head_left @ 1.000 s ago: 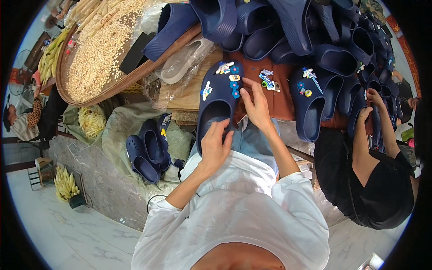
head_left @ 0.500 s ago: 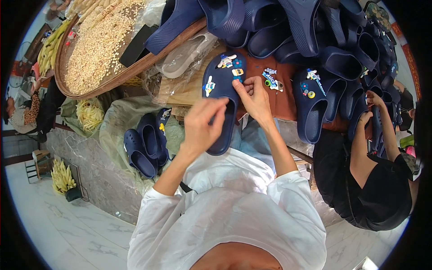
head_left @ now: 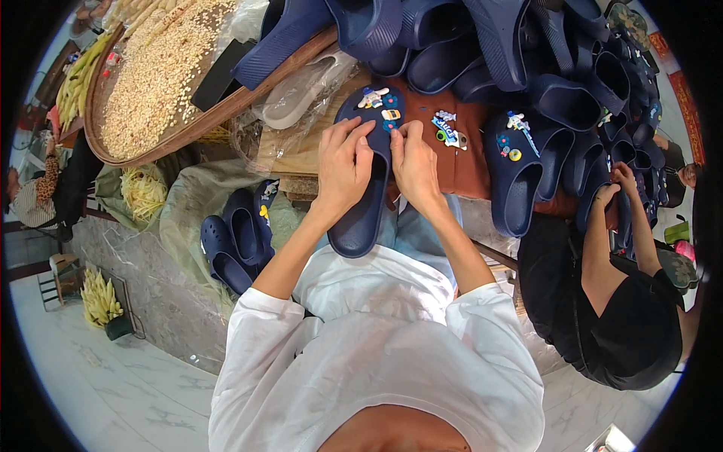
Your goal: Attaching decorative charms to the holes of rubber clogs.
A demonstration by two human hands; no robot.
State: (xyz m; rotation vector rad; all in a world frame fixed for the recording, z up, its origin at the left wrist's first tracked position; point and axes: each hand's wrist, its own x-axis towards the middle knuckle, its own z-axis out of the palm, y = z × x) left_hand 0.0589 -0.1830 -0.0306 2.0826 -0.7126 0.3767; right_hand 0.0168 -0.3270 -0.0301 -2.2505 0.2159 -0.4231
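Note:
A navy blue clog [head_left: 354, 235] with its toe pointing away lies before me, colourful charms [head_left: 390, 115] fixed on its toe. My left hand [head_left: 343, 162] rests over its left side, fingers bent on the upper and covering part of it. With finger and thumb closed, my right hand [head_left: 416, 166] grips the clog's right edge beside the charms. Several loose charms [head_left: 449, 134] lie on the brown surface [head_left: 473, 175] to the right. Beyond them sits another navy clog [head_left: 515, 197] with charms on its toe.
Navy clogs are heaped at the back and right. A round tray [head_left: 218, 120] of pale kernels stands far left, near a grey sole [head_left: 290, 102] in clear plastic. More clogs [head_left: 237, 233] lie left. At right, a co-worker's hands [head_left: 614, 184] handle a clog.
My left hand has come down onto the clog's upper from above its opening. My right hand has lowered slightly and stays at the right edge. The whole view has shifted slightly.

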